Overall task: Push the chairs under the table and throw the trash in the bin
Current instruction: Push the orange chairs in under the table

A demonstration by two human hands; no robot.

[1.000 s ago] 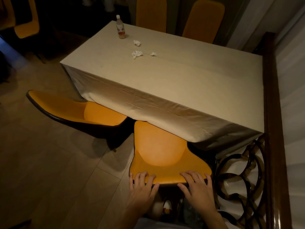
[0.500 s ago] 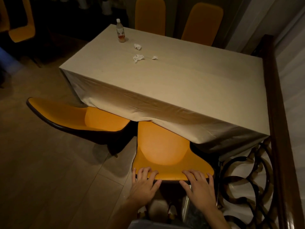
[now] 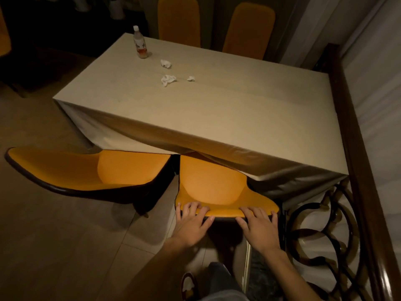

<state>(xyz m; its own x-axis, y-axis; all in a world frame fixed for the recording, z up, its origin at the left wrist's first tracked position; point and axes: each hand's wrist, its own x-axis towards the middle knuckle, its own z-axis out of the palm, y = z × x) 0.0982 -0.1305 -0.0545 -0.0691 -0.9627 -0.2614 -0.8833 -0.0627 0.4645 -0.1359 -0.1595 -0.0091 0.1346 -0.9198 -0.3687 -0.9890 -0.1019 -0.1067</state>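
An orange chair [image 3: 212, 187] stands right in front of me, its seat partly under the cloth-covered table [image 3: 217, 109]. My left hand [image 3: 192, 222] and my right hand [image 3: 259, 227] both grip the top edge of its backrest, fingers curled over it. A second orange chair [image 3: 86, 170] stands to the left, turned sideways and out from the table. On the far part of the table lie three crumpled white tissues [image 3: 168, 79], [image 3: 166, 63], [image 3: 191, 78] and a plastic bottle [image 3: 141, 43] stands upright. No bin is in view.
Two more orange chairs [image 3: 179, 20], [image 3: 248, 29] stand tucked at the table's far side. A dark wooden railing with curled ironwork [image 3: 325, 224] runs close along the right. Tiled floor [image 3: 54, 246] spreads to the left. My foot [image 3: 188, 285] shows below.
The chair I hold has slid forward, further under the tablecloth, and my hands have moved with it. My view has come closer to the table.
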